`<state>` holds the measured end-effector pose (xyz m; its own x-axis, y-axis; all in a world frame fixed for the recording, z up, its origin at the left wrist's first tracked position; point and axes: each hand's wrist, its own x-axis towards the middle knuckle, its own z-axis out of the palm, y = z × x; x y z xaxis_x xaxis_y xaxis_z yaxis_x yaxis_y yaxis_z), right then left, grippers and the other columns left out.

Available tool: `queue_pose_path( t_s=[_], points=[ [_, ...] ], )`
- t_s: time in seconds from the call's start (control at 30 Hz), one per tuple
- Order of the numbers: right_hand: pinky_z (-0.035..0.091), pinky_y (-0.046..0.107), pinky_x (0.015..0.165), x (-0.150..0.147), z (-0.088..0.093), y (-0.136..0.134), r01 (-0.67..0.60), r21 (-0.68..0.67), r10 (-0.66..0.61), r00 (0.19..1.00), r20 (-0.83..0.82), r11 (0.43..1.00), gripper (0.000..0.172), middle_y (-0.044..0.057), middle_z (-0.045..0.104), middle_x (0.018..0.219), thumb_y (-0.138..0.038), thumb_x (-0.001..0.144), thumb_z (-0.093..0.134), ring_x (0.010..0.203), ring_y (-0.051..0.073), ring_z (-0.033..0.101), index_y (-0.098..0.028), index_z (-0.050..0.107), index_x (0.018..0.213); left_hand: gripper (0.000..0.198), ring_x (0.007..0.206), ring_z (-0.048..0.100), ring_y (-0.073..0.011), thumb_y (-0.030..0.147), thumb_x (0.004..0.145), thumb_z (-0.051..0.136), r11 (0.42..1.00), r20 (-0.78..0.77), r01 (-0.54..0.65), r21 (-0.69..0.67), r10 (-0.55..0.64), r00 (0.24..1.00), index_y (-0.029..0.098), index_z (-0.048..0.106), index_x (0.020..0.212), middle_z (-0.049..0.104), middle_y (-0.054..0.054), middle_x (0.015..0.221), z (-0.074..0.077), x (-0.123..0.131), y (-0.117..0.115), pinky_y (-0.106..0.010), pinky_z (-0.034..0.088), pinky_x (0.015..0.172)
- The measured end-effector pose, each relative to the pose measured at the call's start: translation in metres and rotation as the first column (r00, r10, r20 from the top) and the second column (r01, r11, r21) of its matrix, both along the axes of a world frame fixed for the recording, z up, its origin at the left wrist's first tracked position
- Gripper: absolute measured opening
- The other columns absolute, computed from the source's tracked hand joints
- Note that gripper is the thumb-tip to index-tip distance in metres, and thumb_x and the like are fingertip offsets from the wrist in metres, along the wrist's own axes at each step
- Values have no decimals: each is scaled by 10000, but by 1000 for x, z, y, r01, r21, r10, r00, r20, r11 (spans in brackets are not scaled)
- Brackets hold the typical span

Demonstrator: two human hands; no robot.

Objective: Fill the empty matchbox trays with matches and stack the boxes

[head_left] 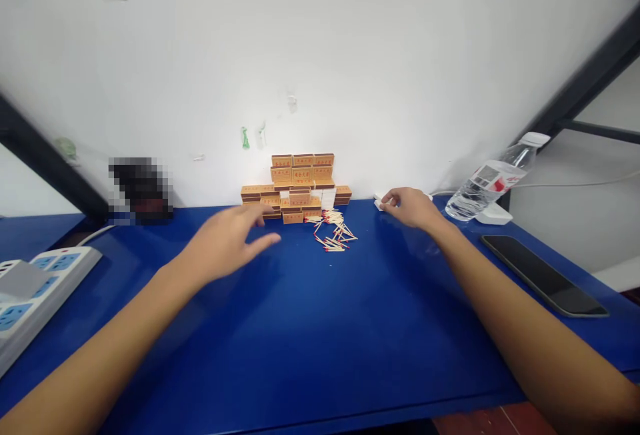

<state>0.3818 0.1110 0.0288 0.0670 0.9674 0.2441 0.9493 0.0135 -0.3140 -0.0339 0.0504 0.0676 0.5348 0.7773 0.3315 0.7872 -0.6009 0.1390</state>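
Note:
A stack of several orange matchboxes (299, 180) stands against the white wall at the back of the blue table (320, 328). Loose red-tipped matches (334, 231) lie scattered just in front of it. My left hand (227, 240) hovers above the table with fingers spread, its fingertips close to the lowest left boxes. My right hand (411, 207) rests further right with fingers curled round a small white object (379, 202), perhaps a matchbox tray.
A white and blue power strip (35, 285) lies at the left edge. A clear water bottle (493, 183) lies tilted at the back right, above a white adapter (495, 215). A black phone (543, 275) lies flat near the right edge. Dark metal frame bars cross both corners.

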Motion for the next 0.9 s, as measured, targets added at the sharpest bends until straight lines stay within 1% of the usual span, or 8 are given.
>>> queue_pose_path(
  t_s=[0.1, 0.23, 0.33, 0.47, 0.57, 0.63, 0.73, 0.9],
  points=[
    [437, 310, 649, 10, -8, 1, -12, -21, 13, 999, 48, 1000, 62, 83, 762, 813, -176, 832, 722, 733, 224, 677, -183, 764, 787, 314, 824, 743, -214, 489, 998, 639, 975, 8, 132, -179, -132, 991, 235, 730, 1160, 790, -29, 952, -13, 5, -4, -360, 572, 770],
    [454, 321, 703, -6, -2, -16, -67, 27, 64, 995, 83, 997, 110, 126, 746, 920, -190, 901, 674, 809, 237, 677, -160, 757, 837, 254, 811, 723, -214, 411, 1034, 586, 988, 77, 119, -102, -112, 991, 219, 747, 1081, 778, -37, 925, -41, 4, -2, -362, 561, 739],
    [476, 301, 765, -47, 9, -43, -207, 60, 202, 977, 70, 977, 124, 85, 731, 956, -258, 971, 651, 836, 204, 669, -189, 747, 934, 282, 902, 725, -228, 422, 1033, 598, 993, 125, 104, -47, -98, 987, 207, 726, 1162, 777, -63, 1031, -53, 4, -11, -397, 581, 834],
    [474, 280, 761, -126, 5, -93, -621, 31, 621, 783, 11, 783, 98, 56, 703, 977, -184, 994, 634, 851, 176, 659, -204, 725, 964, 513, 991, 711, -266, 540, 947, 721, 989, 194, 147, 4, -145, 970, 214, 650, 1337, 764, -85, 1112, -57, 13, -28, -448, 594, 894],
    [456, 293, 725, -161, -8, -114, -715, -6, 713, 697, 70, 699, 85, 60, 682, 954, -183, 994, 655, 820, 180, 639, -187, 723, 942, 565, 1076, 691, -303, 520, 882, 797, 979, 174, 206, -11, -201, 964, 219, 647, 1336, 736, -106, 1216, -60, 20, -33, -495, 579, 952],
    [460, 286, 727, -162, -13, -113, -728, 8, 728, 686, -12, 686, 66, 45, 677, 960, -187, 996, 664, 802, 161, 630, -191, 726, 973, 484, 1055, 687, -298, 489, 885, 798, 975, 172, 220, -44, -209, 963, 211, 683, 1265, 731, -100, 1182, -64, 23, -33, -507, 572, 960],
    [461, 277, 729, -136, -9, -95, -665, 75, 668, 730, -145, 743, 84, 26, 675, 924, -229, 1012, 654, 797, 151, 618, -210, 734, 993, 422, 1014, 674, -278, 482, 898, 789, 971, 196, 221, -86, -201, 960, 218, 709, 1218, 720, -80, 1125, -68, 23, -32, -500, 565, 950],
    [418, 286, 687, -86, -1, -62, -572, 30, 573, 815, -83, 819, 75, 21, 663, 866, -234, 959, 675, 750, 156, 571, -222, 746, 938, 309, 1001, 637, -260, 451, 933, 755, 967, 221, 226, -120, -196, 955, 238, 713, 1154, 695, -66, 1117, -72, 25, -34, -479, 547, 930]
  ],
)
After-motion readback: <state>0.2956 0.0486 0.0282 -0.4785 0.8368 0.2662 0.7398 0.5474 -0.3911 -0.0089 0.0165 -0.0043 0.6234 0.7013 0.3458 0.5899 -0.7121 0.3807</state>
